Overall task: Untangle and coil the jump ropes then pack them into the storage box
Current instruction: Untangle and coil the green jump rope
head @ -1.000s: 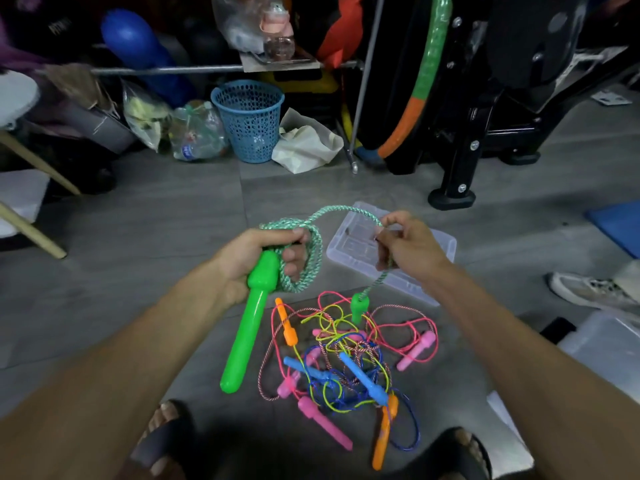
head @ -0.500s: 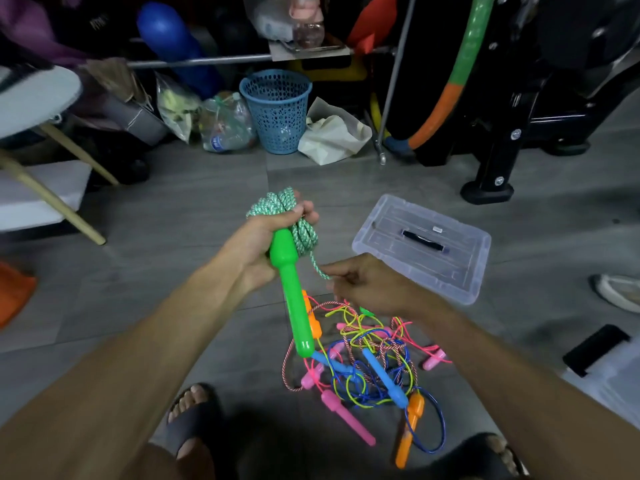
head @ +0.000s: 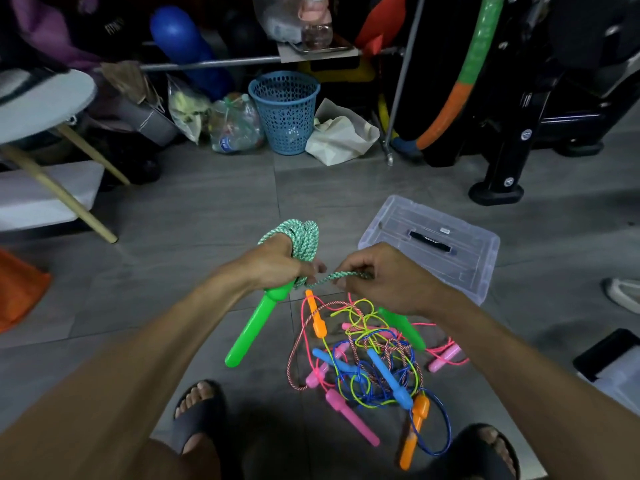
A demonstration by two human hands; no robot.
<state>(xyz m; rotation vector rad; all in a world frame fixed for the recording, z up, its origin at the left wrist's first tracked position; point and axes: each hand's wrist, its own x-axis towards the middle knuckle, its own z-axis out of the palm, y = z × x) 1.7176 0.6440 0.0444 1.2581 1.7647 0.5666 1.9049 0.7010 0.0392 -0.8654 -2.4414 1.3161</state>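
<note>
My left hand point(head: 277, 263) grips a green jump-rope handle point(head: 254, 325) together with the coiled green-white rope point(head: 304, 239) bunched above my fist. A short taut stretch of that rope point(head: 334, 277) runs across to my right hand point(head: 381, 277), which pinches it. The rope's second green handle point(head: 403, 327) hangs below my right wrist. Under both hands a tangle of jump ropes point(head: 370, 355) with orange, blue and pink handles lies on the floor. The clear storage box lid point(head: 433, 242) rests on the floor behind my right hand.
My sandalled feet point(head: 199, 415) flank the pile at the bottom. A blue mesh basket point(head: 284, 110), bags and bottles line the back. A black exercise machine base point(head: 498, 192) stands at back right, a white stool point(head: 41, 95) at left, a clear container point(head: 616, 372) at right.
My right hand rose from the pile and now pulls the rope's free end sideways next to my left fist. The second green handle lifted off the pile.
</note>
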